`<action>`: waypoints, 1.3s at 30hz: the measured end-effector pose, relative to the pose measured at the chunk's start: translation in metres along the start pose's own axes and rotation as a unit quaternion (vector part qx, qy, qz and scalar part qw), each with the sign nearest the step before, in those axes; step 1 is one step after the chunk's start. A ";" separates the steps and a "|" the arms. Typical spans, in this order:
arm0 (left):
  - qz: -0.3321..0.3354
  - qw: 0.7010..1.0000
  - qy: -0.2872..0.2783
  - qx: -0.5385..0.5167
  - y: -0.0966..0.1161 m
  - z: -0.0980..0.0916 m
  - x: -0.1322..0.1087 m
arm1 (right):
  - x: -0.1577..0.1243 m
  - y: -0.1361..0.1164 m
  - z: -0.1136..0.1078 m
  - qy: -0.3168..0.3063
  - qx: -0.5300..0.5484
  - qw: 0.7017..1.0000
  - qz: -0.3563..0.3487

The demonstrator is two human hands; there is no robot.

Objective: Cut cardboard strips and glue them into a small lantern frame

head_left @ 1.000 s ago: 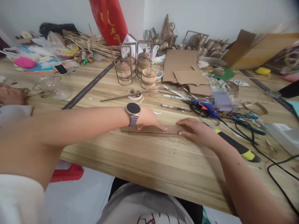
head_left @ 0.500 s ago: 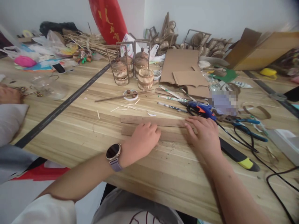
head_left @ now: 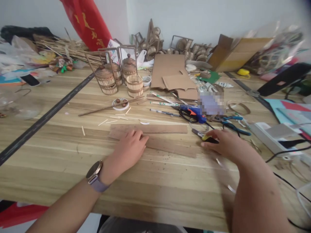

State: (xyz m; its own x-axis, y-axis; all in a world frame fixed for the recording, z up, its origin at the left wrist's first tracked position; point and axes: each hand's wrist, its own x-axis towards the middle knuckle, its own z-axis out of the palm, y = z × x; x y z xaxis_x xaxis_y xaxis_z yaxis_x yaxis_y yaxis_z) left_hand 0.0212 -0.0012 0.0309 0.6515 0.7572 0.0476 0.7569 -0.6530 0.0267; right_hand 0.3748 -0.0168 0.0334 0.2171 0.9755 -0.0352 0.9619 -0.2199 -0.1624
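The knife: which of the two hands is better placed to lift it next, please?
The right, most likely: the right hand has its thumb and fingers around the knife, while the left hand lies over the strips, farther away.

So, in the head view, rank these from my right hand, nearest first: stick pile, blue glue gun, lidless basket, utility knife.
1. Utility knife: in your right hand.
2. Blue glue gun: just beyond, leftward.
3. Lidless basket: farther left.
4. Stick pile: back left.

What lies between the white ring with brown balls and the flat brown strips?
Several thin, pale wooden sticks lie there, in the head view.
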 end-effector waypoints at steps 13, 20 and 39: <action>-0.007 0.999 0.036 0.016 0.007 0.009 0.000 | -0.007 -0.037 -0.021 0.054 0.074 0.996 -0.019; -0.088 0.995 0.028 0.029 0.003 0.006 0.001 | -0.024 -0.098 0.004 -0.153 0.584 0.795 0.050; -0.074 0.996 0.039 0.020 0.010 0.021 0.005 | -0.018 -0.101 0.019 -0.146 0.848 0.450 0.239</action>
State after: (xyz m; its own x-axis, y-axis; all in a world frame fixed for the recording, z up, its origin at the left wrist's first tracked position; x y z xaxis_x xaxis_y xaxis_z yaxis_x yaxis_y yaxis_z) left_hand 0.0330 -0.0035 0.0101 0.5272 0.8406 0.1243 0.8472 -0.5312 -0.0013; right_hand 0.2706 -0.0126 0.0318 0.0620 0.8306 -0.5534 -0.7469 -0.3292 -0.5777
